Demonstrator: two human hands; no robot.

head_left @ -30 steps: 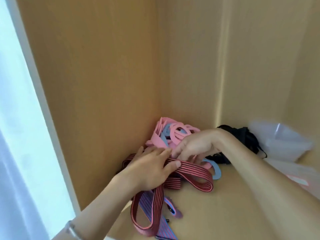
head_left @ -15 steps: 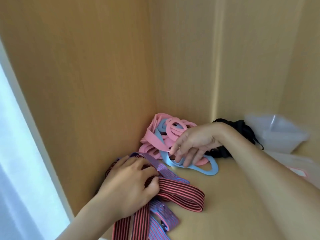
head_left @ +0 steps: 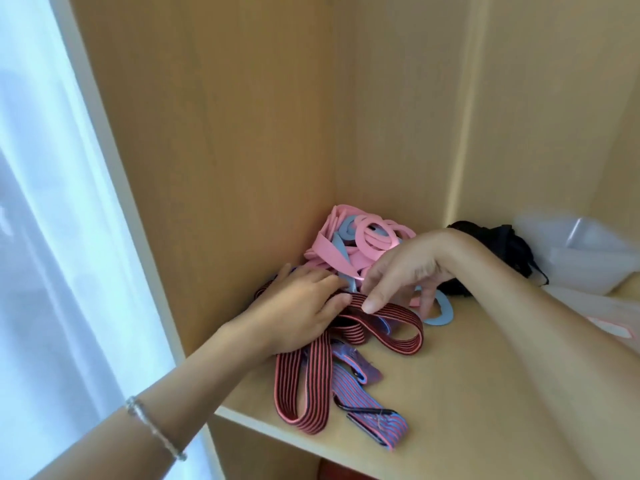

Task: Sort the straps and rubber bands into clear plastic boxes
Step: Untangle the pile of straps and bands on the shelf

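Observation:
A tangle of red-and-black striped straps (head_left: 384, 327) lies on the wooden shelf (head_left: 450, 393), with blue-and-red striped straps (head_left: 367, 410) trailing to the front edge. Behind them a heap of pink and light-blue rubber bands (head_left: 360, 240) fills the left back corner. My left hand (head_left: 294, 313) rests on the striped straps with its fingers curled over them. My right hand (head_left: 405, 271) reaches in from the right, fingertips touching the top of the red strap, other fingers on a blue band (head_left: 440, 311).
A black bundle of straps (head_left: 502, 247) lies behind my right wrist. Clear plastic boxes (head_left: 581, 258) stand at the back right, with a clear lid or bag (head_left: 609, 313) in front. The cabinet's side wall is close on the left; a bright curtain hangs beyond it.
My left hand moved back toward the rubber bands with the striped straps. My right hand shifted from the blue band onto the red strap.

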